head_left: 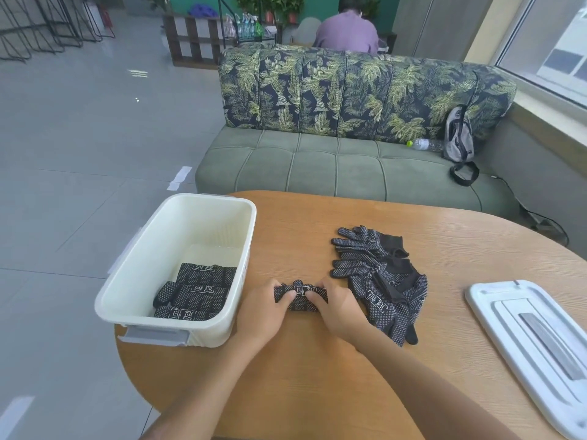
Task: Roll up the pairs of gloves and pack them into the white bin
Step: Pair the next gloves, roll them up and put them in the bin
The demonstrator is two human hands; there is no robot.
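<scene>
A rolled pair of black dotted gloves (301,296) lies on the wooden table (317,376) just right of the white bin (178,217). My left hand (263,312) grips the roll's left end and my right hand (338,308) grips its right end, fingers curled over the top. Three rolled glove pairs (195,293) lie in the near part of the bin. A loose pile of flat gloves (378,274) lies on the table to the right of my right hand.
The bin's white lid (533,344) lies at the table's right edge. A green sofa (333,166) with a leaf-patterned back stands beyond the table, holding a water bottle (424,143) and a grey backpack (459,138). A person sits behind the sofa.
</scene>
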